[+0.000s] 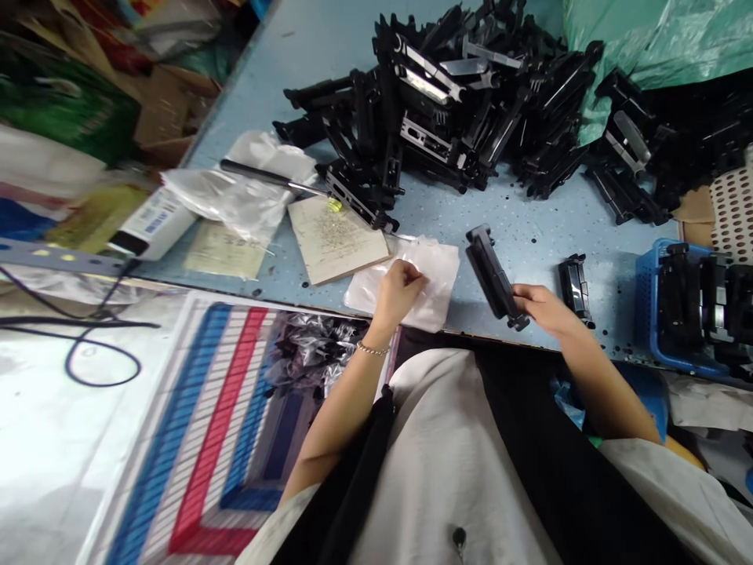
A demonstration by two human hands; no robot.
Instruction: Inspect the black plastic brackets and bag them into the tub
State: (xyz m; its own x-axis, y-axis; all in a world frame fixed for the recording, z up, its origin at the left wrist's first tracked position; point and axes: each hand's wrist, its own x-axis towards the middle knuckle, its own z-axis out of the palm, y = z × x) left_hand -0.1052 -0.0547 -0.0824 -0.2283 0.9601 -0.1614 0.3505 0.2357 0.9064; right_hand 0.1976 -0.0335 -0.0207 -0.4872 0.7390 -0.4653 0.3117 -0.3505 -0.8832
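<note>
My right hand is closed around the lower end of a black plastic part, a long piece held tilted above the bench. My left hand, with a beaded bracelet at the wrist, pinches at a clear plastic bag lying flat at the bench's front edge. The exact grip between those fingertips is hard to see. Right of my right hand lies another black part on the blue bench top.
A large heap of black parts covers the back. At right stands a blue basket of parts. To the left are a wooden board, a screwdriver and crumpled plastic. A striped bag holding wrapped parts sits below the edge.
</note>
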